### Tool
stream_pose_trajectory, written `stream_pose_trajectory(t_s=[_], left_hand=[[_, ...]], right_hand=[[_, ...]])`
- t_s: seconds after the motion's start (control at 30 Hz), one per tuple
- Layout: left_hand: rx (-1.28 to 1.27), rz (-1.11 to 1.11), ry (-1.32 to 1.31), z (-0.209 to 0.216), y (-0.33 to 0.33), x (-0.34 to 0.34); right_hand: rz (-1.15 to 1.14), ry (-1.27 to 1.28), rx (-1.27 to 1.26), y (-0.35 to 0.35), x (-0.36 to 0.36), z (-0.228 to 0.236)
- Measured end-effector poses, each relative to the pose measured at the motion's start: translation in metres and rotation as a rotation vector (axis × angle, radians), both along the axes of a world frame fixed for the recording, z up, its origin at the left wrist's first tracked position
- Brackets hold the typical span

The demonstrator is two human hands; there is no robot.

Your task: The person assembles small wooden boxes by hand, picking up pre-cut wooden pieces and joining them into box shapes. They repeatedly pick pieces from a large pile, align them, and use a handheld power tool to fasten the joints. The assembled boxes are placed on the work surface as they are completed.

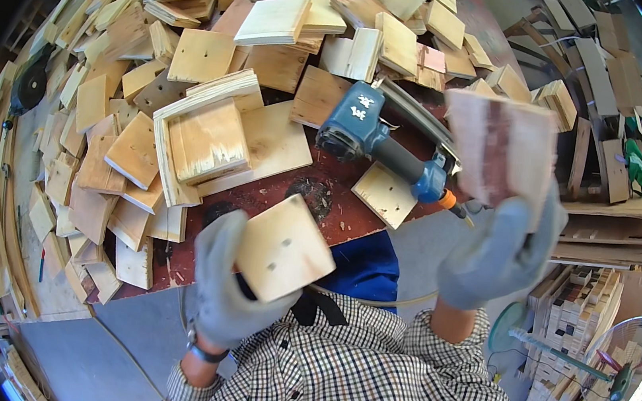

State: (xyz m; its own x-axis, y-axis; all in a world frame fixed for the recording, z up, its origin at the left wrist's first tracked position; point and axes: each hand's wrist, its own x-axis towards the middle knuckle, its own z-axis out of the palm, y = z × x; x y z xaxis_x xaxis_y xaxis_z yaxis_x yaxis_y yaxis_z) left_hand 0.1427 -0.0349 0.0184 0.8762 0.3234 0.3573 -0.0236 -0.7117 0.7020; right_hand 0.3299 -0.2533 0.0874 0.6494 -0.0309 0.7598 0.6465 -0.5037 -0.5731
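Gloved hands lift two plywood squares above a cluttered worktop.

Left hand clamps a pale square near the chest; right hand clamps a blurred reddish square. Blue nail gun lies between. Judged best: align edges before joining.
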Motion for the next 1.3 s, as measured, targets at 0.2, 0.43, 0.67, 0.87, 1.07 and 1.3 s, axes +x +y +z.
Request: stream_pose_trajectory(t_s=[0.2,0.43,0.67,0.87,1.07,1.3], left_hand=[[-0.015,-0.110,0.006,-0.033,-0.021,0.049],[0.028,-0.135,0.051,-0.038,-0.020,0.063],[-0.894,0.132,-0.078,0.017,-0.007,0.006],[-1.245,0.186,-0.024,0.071,-0.004,0.004],[-0.968,0.266,0.144,0.030,0.007,-0.030],[-1.081,0.371,0.207,-0.017,0.027,-0.026]], right_hand=[[-0.173,-0.117,-0.101,-0.027,0.008,0.015],[0.449,-0.215,-0.326,-0.006,-0.015,-0.005],[0.650,-0.243,-0.253,0.046,-0.040,-0.037],[1.014,-0.413,-0.507,0.071,-0.050,-0.059],[0.913,-0.135,-0.523,0.055,-0.002,-0.010],[0.169,-0.166,-0.338,0.007,0.093,0.026]])
